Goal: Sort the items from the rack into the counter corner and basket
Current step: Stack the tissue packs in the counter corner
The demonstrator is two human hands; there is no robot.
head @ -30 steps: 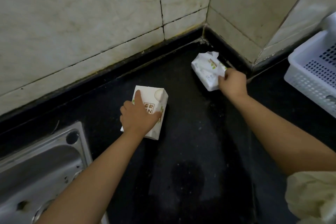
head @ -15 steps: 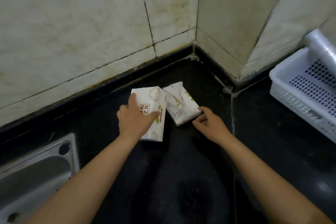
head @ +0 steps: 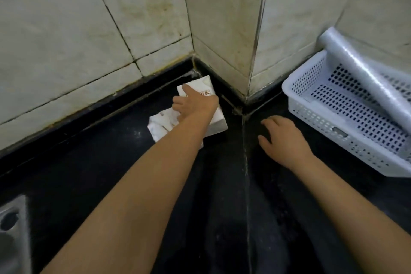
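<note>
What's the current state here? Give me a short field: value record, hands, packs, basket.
left hand: pressed flat on the boxy tissue pack, not gripping it
right hand: empty, open, over the black counter
boxy tissue pack: in the counter corner, close to the wall
soft tissue pack: beside it on its left, touching
white basket: right of the corner, holds a clear film roll
sink: lower-left edge
</note>
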